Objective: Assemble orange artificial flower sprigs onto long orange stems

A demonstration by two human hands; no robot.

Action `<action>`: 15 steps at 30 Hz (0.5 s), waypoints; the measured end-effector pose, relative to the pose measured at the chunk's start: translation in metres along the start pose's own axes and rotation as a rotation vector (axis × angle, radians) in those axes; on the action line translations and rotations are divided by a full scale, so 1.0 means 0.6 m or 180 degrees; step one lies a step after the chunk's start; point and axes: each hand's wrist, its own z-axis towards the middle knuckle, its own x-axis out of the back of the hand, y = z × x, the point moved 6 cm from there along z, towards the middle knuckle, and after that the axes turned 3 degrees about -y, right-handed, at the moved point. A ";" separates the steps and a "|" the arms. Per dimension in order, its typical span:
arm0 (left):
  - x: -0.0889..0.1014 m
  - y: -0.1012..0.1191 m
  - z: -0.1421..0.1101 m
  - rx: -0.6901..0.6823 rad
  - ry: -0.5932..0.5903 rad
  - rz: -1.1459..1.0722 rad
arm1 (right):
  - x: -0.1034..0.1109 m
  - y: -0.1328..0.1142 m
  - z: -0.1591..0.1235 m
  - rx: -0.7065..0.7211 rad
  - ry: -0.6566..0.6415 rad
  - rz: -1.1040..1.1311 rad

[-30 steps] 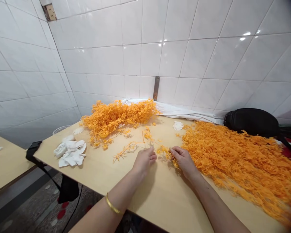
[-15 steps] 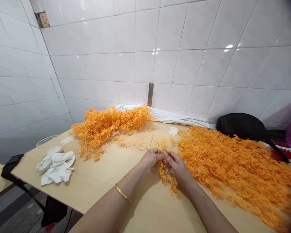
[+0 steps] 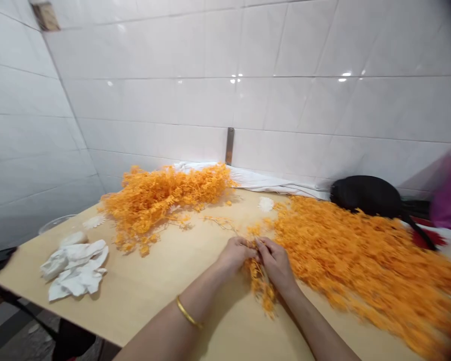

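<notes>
Over the middle of the table, a thin orange artificial flower sprig (image 3: 261, 288) hangs down between my two hands. My left hand (image 3: 237, 254), on the arm with a gold bangle, pinches it near its upper end. Fingers closed, my right hand (image 3: 273, 258) grips the same sprig right beside the left fingertips. Exactly what the fingertips press on is too small and blurred to tell. To the right spreads a large orange heap (image 3: 346, 250) of such sprigs, close to my right hand. Another orange pile (image 3: 165, 195) lies at the back left.
White crumpled cloths (image 3: 77, 268) rest at the table's left side. A white flower-shaped piece (image 3: 265, 204) lies beyond my hands, another (image 3: 93, 221) near the left pile. A black bag (image 3: 368, 194) stands at the back right. The tiled wall (image 3: 146, 100) closes off the far side.
The view has shifted slightly. My hands stay together on the sprig, with the right fingers drawn in closer to the left. A thin orange stick beyond my hands is no longer visible.
</notes>
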 end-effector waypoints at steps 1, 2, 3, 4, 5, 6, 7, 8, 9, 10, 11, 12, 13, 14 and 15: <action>-0.003 -0.001 0.002 -0.0041 -0.0022 0.0105 | 0.003 -0.001 -0.001 0.0040 0.0058 -0.0164; -0.006 -0.003 0.006 -0.0083 -0.0057 0.0271 | 0.004 0.002 0.000 0.0015 0.0064 -0.0275; -0.008 -0.004 0.011 -0.0093 -0.0104 0.0381 | 0.005 0.006 0.000 -0.0064 0.0112 -0.0362; -0.008 -0.007 0.016 -0.0063 -0.0150 0.0432 | 0.005 0.011 0.002 -0.0115 0.0162 -0.0393; -0.006 -0.007 0.020 -0.0057 -0.0172 0.0437 | 0.003 0.016 0.004 -0.0183 0.0157 -0.0348; -0.005 -0.008 0.023 0.0010 -0.0234 0.0395 | 0.000 0.024 0.006 -0.0278 0.0099 -0.0212; -0.002 -0.008 0.024 0.0103 -0.0292 0.0331 | -0.004 0.034 0.008 -0.0417 -0.0013 0.0013; 0.000 -0.008 0.024 0.0200 -0.0369 0.0223 | -0.004 0.048 0.010 -0.0584 -0.0078 0.0303; 0.000 -0.008 0.022 0.0288 -0.0480 0.0068 | 0.000 0.065 0.013 -0.0777 -0.0059 0.0627; -0.001 -0.006 0.020 0.0339 -0.0624 -0.0130 | 0.008 0.084 0.016 -0.0973 -0.0003 0.0946; -0.004 -0.003 0.019 0.0334 -0.0802 -0.0352 | 0.023 0.106 0.020 -0.1136 0.0233 0.1245; -0.006 0.002 0.019 0.0284 -0.0963 -0.0573 | 0.039 0.127 0.026 -0.1274 0.0412 0.1408; -0.006 0.007 0.021 0.0197 -0.1042 -0.0769 | 0.049 0.142 0.035 -0.1305 0.0386 0.1484; -0.001 0.012 0.026 0.0101 -0.0993 -0.0921 | 0.057 0.149 0.044 -0.1217 0.0271 0.1533; 0.008 0.016 0.032 0.0025 -0.0819 -0.1036 | 0.063 0.148 0.052 -0.1042 0.0163 0.1546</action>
